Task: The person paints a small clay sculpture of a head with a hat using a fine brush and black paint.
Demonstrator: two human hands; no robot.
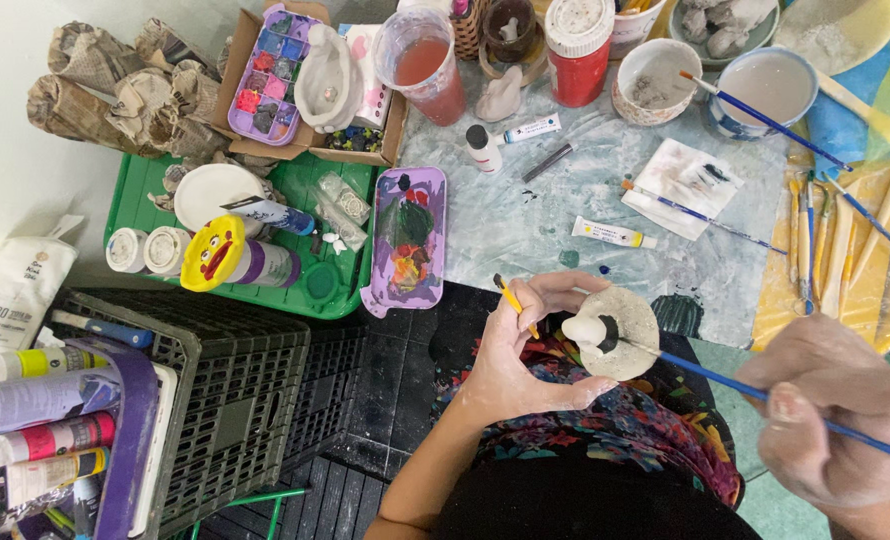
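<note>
Palette [405, 240] left of paint tube [613, 234]

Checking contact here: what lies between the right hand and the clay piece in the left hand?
In the head view, only the blue-handled brush spans from the right hand to the clay piece held by the left hand.

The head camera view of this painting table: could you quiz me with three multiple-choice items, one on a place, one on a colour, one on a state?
1. Where is the purple paint palette?
A. beside the green plastic tray
B. inside the black crate
C. on the lap

2. What colour is the handle of the thin brush in the right hand?
A. red
B. blue
C. green

3. The round pale clay piece is:
A. lying on the table
B. held in the left hand
C. broken

Answers: A, it lies along the tray's right edge; B, the handle is blue; B, fingers grip it.
</note>
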